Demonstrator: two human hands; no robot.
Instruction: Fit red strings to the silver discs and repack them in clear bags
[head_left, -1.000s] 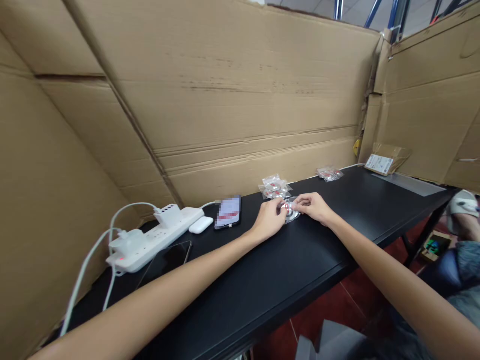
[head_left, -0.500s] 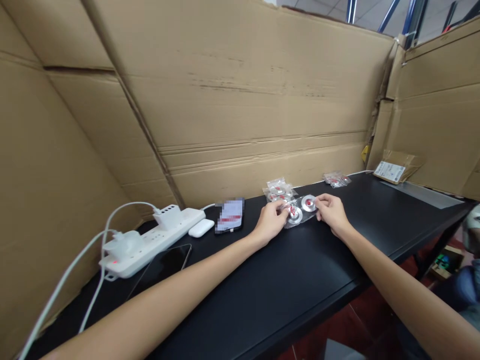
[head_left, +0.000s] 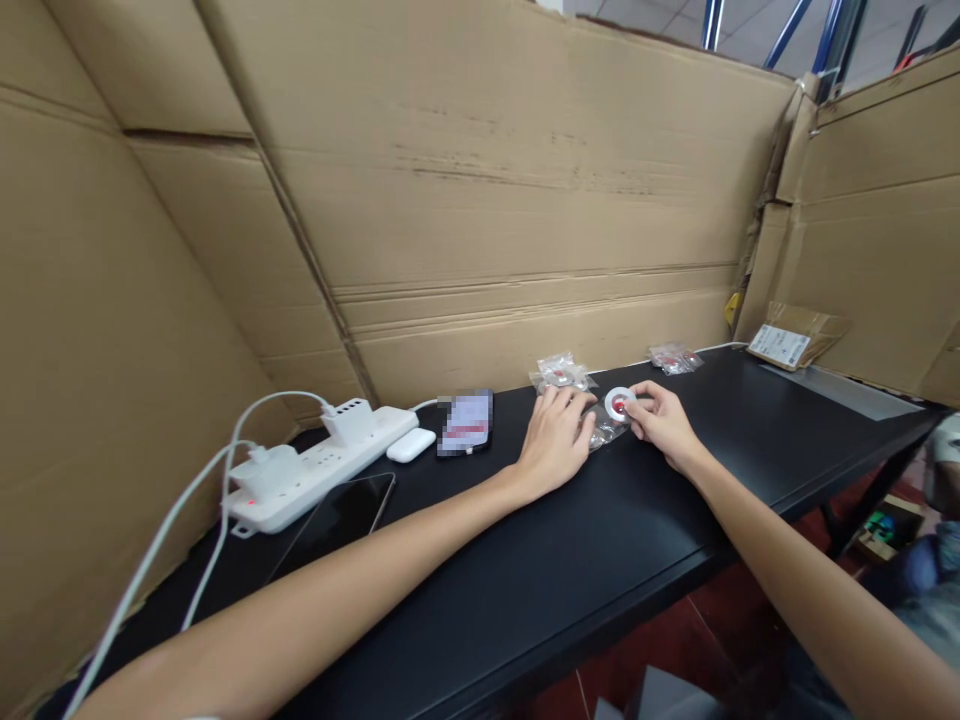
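Observation:
My right hand (head_left: 661,425) pinches the rim of a round silver disc with a red centre (head_left: 619,403), just above the black table. A crumpled clear plastic bag (head_left: 606,428) lies below and to the left of the disc. Over the bag's left part my left hand (head_left: 556,440) rests palm down with its fingers stretched out, hiding what is under them. Behind the left fingertips is a small pile of clear bags (head_left: 559,372) holding similar discs.
Farther right lies another group of bagged parts (head_left: 675,358), then a labelled package (head_left: 787,342). On the left are a white power strip (head_left: 322,465) with cables, a white case (head_left: 411,445), a lit phone (head_left: 465,422) and a dark phone (head_left: 341,525). Cardboard walls (head_left: 540,200) enclose the table.
My left hand has gone from pinching the bag and a second disc to lying spread over them. The right hand still holds its disc. The view has shifted slightly.

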